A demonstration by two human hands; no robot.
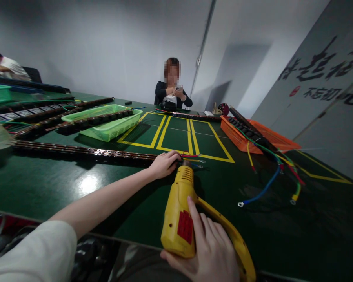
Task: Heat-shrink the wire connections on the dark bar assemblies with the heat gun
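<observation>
While the yellow heat gun [178, 207] is gripped around its body by the right hand [214, 246], its nozzle is pointed at the red, yellow and blue leads [197, 161] at the end of the dark strip [85, 152]. That strip is laid along the near half of the table [47, 186], and the left hand [164, 164] is placed over its end with bent fingers; whether it is pinched or merely steadied cannot be made out. For good work, the nozzle should be kept angled away from the bare fingers, heat should be spread evenly around the leads, and no spot should be dwelt on. Whether the gun is switched on is not shown.

The green table surface is marked with yellow outlines [221, 142], and a lamp is mirrored in it at the left. Beyond the strip, a light green basket [107, 134] is set down, and an orange basket [233, 137] is seen to the right. Across the table a phone is held by a seated person [172, 92]. The room is closed off by pale walls [120, 47], lettered at the right.
</observation>
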